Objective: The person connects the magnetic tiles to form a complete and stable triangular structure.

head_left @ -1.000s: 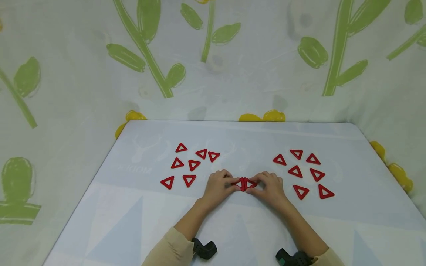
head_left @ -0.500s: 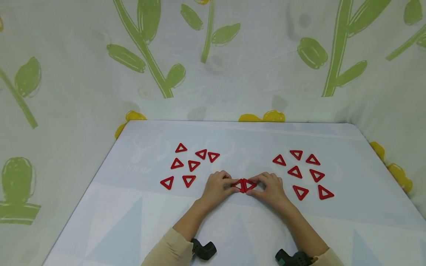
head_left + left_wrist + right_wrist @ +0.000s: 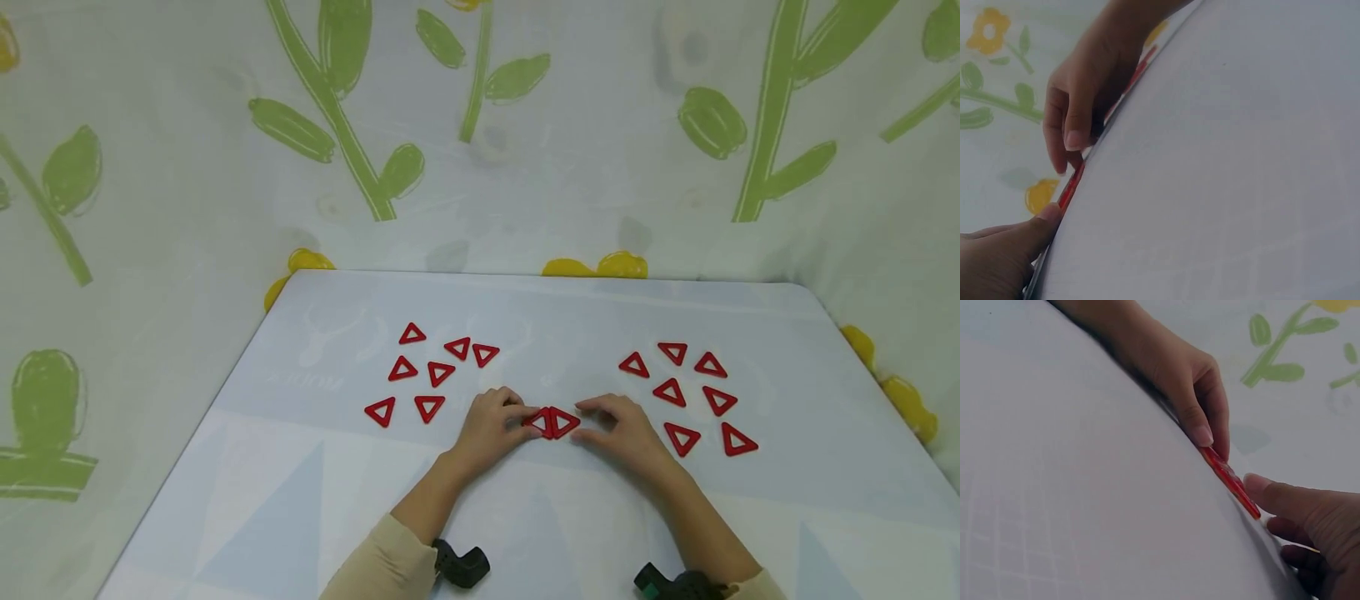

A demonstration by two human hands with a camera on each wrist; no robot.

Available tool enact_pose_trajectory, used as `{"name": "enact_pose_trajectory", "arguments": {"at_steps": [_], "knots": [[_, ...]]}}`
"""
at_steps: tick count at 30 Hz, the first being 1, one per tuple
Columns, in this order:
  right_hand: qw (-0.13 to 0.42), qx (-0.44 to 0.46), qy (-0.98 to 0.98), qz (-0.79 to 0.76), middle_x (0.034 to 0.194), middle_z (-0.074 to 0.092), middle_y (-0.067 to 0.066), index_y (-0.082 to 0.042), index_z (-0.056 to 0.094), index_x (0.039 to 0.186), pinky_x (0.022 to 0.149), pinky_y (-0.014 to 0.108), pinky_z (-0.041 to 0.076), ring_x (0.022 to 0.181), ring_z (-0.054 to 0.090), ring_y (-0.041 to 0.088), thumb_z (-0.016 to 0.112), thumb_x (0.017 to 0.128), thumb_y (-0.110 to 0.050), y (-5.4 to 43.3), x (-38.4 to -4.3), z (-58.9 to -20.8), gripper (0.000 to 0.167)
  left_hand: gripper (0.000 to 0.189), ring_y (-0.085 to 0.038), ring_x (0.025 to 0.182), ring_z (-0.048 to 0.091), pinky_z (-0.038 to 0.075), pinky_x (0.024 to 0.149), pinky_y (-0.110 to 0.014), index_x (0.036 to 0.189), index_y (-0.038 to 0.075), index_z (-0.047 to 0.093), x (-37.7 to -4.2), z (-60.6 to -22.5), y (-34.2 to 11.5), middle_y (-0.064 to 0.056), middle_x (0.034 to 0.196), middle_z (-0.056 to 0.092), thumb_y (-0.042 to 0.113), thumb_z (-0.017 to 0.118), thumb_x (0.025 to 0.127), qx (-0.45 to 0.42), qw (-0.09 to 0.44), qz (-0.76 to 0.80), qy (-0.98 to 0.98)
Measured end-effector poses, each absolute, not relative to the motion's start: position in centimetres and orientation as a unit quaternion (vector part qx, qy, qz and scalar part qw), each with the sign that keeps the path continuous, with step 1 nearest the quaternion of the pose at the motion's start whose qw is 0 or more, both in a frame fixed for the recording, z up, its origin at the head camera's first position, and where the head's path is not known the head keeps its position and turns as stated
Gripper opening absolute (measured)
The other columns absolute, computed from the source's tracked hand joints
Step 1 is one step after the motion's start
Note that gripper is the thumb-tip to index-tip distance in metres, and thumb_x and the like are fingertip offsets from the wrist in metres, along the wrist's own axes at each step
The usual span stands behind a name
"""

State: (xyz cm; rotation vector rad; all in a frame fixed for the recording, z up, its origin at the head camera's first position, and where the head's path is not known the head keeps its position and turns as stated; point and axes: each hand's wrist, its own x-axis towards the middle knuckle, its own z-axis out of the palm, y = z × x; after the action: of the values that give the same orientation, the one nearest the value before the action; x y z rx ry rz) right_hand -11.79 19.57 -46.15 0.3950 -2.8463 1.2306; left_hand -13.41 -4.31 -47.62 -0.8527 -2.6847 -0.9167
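Note:
Two red hollow triangle pieces lie side by side on the table, edges together, in the middle of the head view. My left hand (image 3: 491, 429) pinches the left triangle (image 3: 547, 423) between thumb and forefinger at its outer corner. Around the outer corner of the right triangle (image 3: 567, 414), my right hand (image 3: 628, 435) has thumb and forefinger spread, with a small gap to the piece. The right wrist view shows the red pieces (image 3: 1232, 482) edge-on, flat on the surface, the left hand's fingertips at their far end. In the left wrist view they form a thin red strip (image 3: 1071, 189).
Several loose red triangles (image 3: 437, 373) lie left of the hands, and several more (image 3: 669, 392) lie to the right. The pale table (image 3: 540, 533) ends at a back edge before a leaf-patterned cloth (image 3: 570, 183). Black devices (image 3: 461, 565) sit at both wrists.
My right hand has let go of the right triangle, spreading its thumb and forefinger and drawing back slightly to the right. The left hand keeps its pinch. The head view has shifted a little.

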Motion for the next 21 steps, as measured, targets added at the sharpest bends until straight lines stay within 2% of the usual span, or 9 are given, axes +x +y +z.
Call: {"name": "enact_pose_trajectory", "arguments": {"at_steps": [6,9,14,18,21], "knots": [[0.019,0.140,-0.910,0.391,0.106,0.066,-0.001,-0.014,0.069,0.111,0.078,0.026,0.050,0.094,0.057,0.016,0.080,0.075,-0.022,20.5,-11.3,-45.5,0.038,0.041,-0.010,0.092,0.051,0.040,0.083,-0.030,0.116,0.023,0.069,-13.5,-47.9,-4.2,0.004,0.101,0.056,0.040,0.074,0.079,-0.282,0.070,-0.292,-0.911],[0.061,0.158,-0.907,0.385,0.103,0.066,-0.001,-0.013,0.069,0.107,0.074,0.023,0.051,0.090,0.058,0.016,0.082,0.073,-0.017,21.0,-11.1,-45.1,0.037,0.042,-0.010,0.093,0.050,0.040,0.083,-0.030,0.119,0.024,0.067,-13.5,-47.9,-4.1,0.004,0.102,0.055,0.041,0.072,0.081,-0.283,0.068,-0.278,-0.916],[0.119,0.187,-0.901,0.372,0.100,0.068,0.000,-0.009,0.070,0.104,0.071,0.020,0.051,0.086,0.060,0.017,0.084,0.068,-0.009,22.2,-10.8,-45.0,0.038,0.038,-0.011,0.088,0.050,0.040,0.081,-0.031,0.115,0.023,0.070,-13.4,-47.7,-4.1,0.003,0.098,0.055,0.038,0.072,0.081,-0.298,0.086,-0.285,-0.907],[0.104,0.170,-0.909,0.365,0.102,0.067,0.000,-0.010,0.070,0.106,0.072,0.021,0.051,0.088,0.060,0.014,0.083,0.069,-0.011,23.6,-10.3,-44.7,0.040,0.037,-0.011,0.087,0.050,0.040,0.080,-0.031,0.113,0.021,0.071,-13.4,-47.7,-4.3,0.003,0.096,0.055,0.037,0.073,0.080,-0.305,0.097,-0.284,-0.904],[0.096,0.154,-0.913,0.364,0.105,0.065,0.000,-0.011,0.070,0.108,0.072,0.020,0.050,0.091,0.055,0.006,0.083,0.069,-0.012,24.8,-9.7,-44.5,0.041,0.036,-0.011,0.086,0.050,0.040,0.081,-0.031,0.113,0.021,0.071,-13.4,-47.7,-4.3,0.003,0.096,0.055,0.036,0.073,0.080,-0.306,0.098,-0.290,-0.901]]}}
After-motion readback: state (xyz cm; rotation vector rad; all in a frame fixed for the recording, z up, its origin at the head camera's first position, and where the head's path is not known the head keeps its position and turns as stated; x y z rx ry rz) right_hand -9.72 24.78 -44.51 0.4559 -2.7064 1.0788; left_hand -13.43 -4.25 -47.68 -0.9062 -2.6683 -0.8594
